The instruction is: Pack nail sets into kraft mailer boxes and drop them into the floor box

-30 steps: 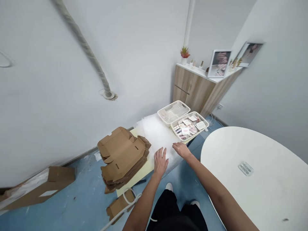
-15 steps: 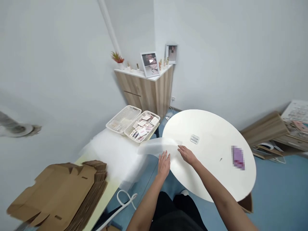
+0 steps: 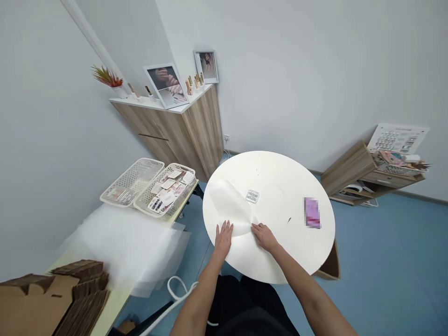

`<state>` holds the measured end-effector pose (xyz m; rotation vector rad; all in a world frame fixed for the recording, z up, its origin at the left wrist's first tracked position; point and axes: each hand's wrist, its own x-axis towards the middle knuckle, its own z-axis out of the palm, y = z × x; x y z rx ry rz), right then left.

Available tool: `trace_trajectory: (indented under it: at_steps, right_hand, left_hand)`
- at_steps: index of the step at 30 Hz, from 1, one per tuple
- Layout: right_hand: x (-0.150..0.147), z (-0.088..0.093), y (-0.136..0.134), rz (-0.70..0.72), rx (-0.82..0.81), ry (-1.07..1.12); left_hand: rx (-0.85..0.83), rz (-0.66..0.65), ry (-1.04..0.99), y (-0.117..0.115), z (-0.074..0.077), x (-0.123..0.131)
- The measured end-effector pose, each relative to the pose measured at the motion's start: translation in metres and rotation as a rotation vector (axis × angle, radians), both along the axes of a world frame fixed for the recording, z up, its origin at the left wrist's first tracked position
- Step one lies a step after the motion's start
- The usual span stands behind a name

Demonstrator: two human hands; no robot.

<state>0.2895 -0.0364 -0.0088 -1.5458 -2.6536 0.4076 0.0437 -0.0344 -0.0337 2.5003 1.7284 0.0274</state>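
Observation:
A thin, translucent white sheet (image 3: pixel 227 200) lies partly curled on the left half of the round white table (image 3: pixel 276 256). My left hand (image 3: pixel 224 238) rests on the sheet's near part with its fingers stretched out and slightly apart. At the sheet's right edge, my right hand (image 3: pixel 264 236) has its fingers pinched on the sheet. Just beyond that hand is a small clear tray (image 3: pixel 252 196) with compartments. To the right, a purple packet (image 3: pixel 311 213), blurred into blocks, lies on the table.
On the side table at left are a stack of similar white sheets (image 3: pixel 129 242), flattened cardboard boxes (image 3: pixel 38 303) and two white baskets, one with cards (image 3: pixel 171 189). A wooden cabinet (image 3: pixel 196 121) stands behind. A low shelf unit (image 3: pixel 353 172) is at right.
Both hands have brought the sheet from the gap beside the side table onto the round table. My view has turned to the right.

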Motion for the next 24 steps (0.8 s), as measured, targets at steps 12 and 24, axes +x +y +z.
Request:
trace_trajectory:
  at_steps: [12,24]
  right_hand:
    - [0.005,-0.002,0.113,-0.423,0.004,0.05]
    - [0.005,-0.025,0.17,-0.433,-0.036,0.089]
  left_hand:
    - [-0.043,-0.127,-0.063,0.026,0.011,-0.046]
    - [-0.135,-0.253,-0.263,0.027,-0.022,-0.056]
